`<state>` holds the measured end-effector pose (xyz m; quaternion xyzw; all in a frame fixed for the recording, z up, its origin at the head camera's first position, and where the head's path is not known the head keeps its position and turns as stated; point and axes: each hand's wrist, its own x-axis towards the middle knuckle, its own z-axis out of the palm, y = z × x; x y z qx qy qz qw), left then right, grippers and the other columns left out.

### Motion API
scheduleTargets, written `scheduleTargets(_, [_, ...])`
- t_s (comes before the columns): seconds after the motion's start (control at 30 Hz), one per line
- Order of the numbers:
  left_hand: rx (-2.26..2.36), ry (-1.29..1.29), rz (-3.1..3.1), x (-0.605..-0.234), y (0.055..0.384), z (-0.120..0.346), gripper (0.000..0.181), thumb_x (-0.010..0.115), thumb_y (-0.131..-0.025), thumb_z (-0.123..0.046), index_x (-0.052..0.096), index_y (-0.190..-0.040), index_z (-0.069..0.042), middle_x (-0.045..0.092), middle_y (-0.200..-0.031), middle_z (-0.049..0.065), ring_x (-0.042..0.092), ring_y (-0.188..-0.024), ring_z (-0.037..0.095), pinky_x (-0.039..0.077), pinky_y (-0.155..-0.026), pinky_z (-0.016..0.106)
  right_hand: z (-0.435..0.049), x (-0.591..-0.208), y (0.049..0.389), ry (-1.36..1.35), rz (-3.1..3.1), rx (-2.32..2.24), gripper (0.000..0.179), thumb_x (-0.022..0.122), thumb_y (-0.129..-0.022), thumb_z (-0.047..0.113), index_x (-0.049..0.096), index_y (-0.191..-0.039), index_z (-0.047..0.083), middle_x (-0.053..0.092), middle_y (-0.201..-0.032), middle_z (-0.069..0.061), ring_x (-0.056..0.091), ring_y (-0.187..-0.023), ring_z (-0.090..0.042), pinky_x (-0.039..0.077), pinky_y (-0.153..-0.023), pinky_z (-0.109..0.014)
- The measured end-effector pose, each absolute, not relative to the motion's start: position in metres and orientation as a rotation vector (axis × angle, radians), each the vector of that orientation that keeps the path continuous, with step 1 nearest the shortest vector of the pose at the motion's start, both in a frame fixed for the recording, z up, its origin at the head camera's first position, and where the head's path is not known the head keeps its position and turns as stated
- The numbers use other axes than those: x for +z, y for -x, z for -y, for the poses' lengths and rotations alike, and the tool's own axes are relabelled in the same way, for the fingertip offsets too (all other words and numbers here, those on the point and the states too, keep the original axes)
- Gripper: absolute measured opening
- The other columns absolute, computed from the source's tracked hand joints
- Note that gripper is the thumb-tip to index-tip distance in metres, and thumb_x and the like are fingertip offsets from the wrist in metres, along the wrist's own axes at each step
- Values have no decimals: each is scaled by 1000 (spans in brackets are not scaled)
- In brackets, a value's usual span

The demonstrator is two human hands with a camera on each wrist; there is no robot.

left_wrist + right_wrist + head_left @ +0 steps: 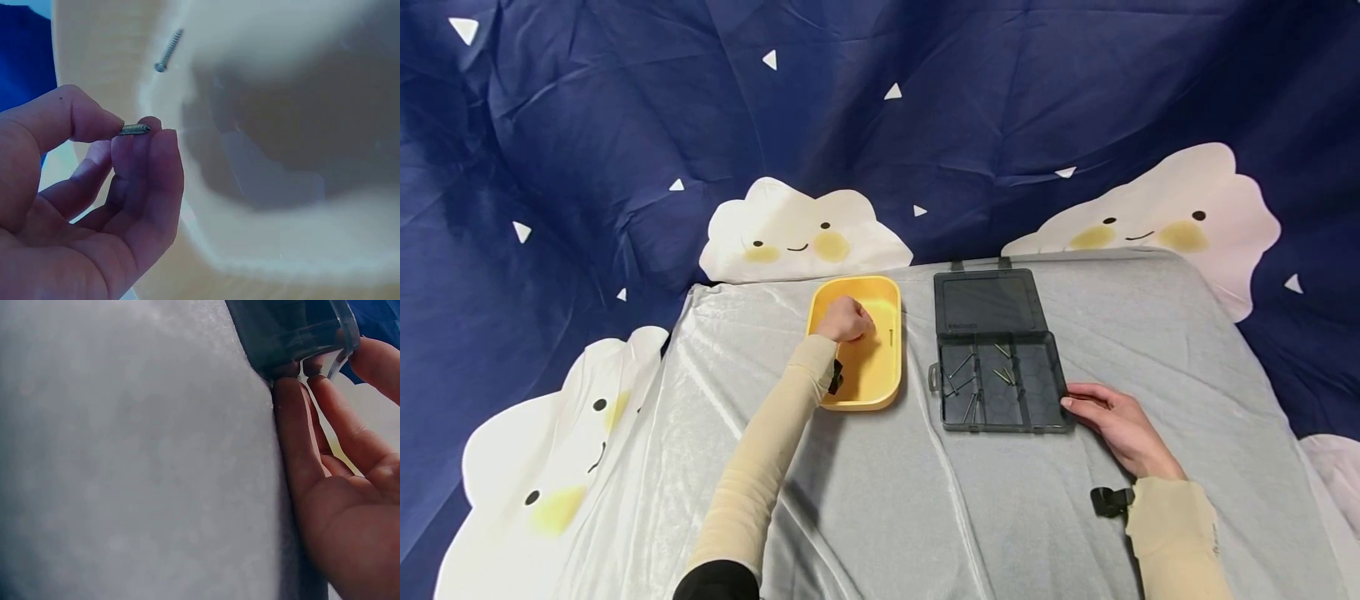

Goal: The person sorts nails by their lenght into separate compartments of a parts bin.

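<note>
In the head view my left hand (pixel 844 320) is inside the yellow bin (pixel 889 392). The left wrist view shows its thumb and fingertips pinching a small screw (pixel 135 129), whose threaded end sticks out. Another screw (pixel 169 51) lies on the bin's floor. To the right is a dark see-through organizer case (pixel 1041 367) with its lid (pixel 988 302) folded back. My right hand (pixel 1122 427) touches the case's right side with fairly straight fingers. Its fingertips rest against the clear wall (pixel 294 340) in the right wrist view.
The case's left compartment holds several silver screws (pixel 958 387); the middle one holds short brass-coloured screws (pixel 1003 377). A latch (pixel 933 377) juts from the case's left side. Grey cloth (pixel 887 500) covers the table, and a dark blue curtain (pixel 850 125) hangs behind it.
</note>
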<state>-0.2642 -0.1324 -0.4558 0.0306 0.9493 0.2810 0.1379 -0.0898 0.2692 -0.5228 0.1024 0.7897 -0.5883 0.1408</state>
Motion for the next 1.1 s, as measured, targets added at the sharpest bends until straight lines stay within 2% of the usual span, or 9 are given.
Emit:
scheduleTargets(0.07, [923,-70,-2693,-455,264,132,10,64,-84,-6,72,-81,0,61,-58,-1,53,-49,7,51,-56,23,-269,-523,90,-292,-2283,-1700,66,67,-89,41,48,-138,1,55,-105,27,52,-94,15,47,-79,-10])
scheduleTargets(0.17, [1100,-22,-2592,-454,264,131,8,62,-83,-1,69,-86,2,63,-67,3,57,-55,9,59,-70,37,-269,-523,90,-287,-2283,-1703,66,67,-89,41,48,-138,0,55,-105,28,52,-94,15,47,-79,-10])
scheduleTargets(0.27, [1270,33,-2485,-450,264,130,9,60,-83,3,66,-89,6,61,-72,5,59,-60,12,57,-82,48,-269,-523,90,-283,-2281,-1708,66,67,-89,41,48,-138,0,55,-105,28,53,-94,15,47,-79,-10])
scheduleTargets(0.43, [1527,134,-2253,-443,265,131,24,61,-87,3,59,-109,14,62,-79,9,62,-64,13,53,-91,49,-269,-523,90,-277,-2279,-1713,66,67,-90,41,48,-138,-1,57,-103,27,54,-93,14,48,-79,-11])
scheduleTargets(0.5, [1603,172,-2158,-441,266,131,31,60,-89,2,55,-117,15,63,-79,9,63,-64,12,54,-91,45,-268,-522,90,-278,-2285,-1705,66,66,-90,41,48,-137,0,56,-104,28,54,-93,14,48,-79,-11])
scheduleTargets(0.67, [1739,208,-2009,-434,266,128,38,59,-91,2,51,-125,15,64,-78,6,64,-66,12,59,-74,30,-268,-522,89,-282,-2294,-1693,66,66,-90,42,48,-138,0,55,-105,28,53,-94,16,48,-79,-10])
scheduleTargets(0.83, [1847,197,-1905,-426,261,121,39,58,-91,1,51,-127,13,63,-107,21,64,-67,12,57,-65,22,-268,-522,89,-286,-2285,-1703,68,67,-89,42,47,-138,0,56,-103,28,54,-93,15,48,-79,-11])
scheduleTargets(0.9, [1866,183,-1872,-422,258,118,36,57,-92,1,53,-126,11,60,-113,23,64,-68,11,57,-65,22,-268,-522,89,-288,-2287,-1697,68,67,-89,42,47,-139,0,56,-104,27,53,-93,15,48,-79,-11])
scheduleTargets(1.1, [1885,145,-1790,-415,251,107,24,59,-91,0,59,-115,3,66,-92,7,64,-70,11,57,-72,26,-268,-522,90,-290,-2284,-1684,68,66,-89,42,46,-140,1,54,-109,25,51,-95,17,47,-79,-10])
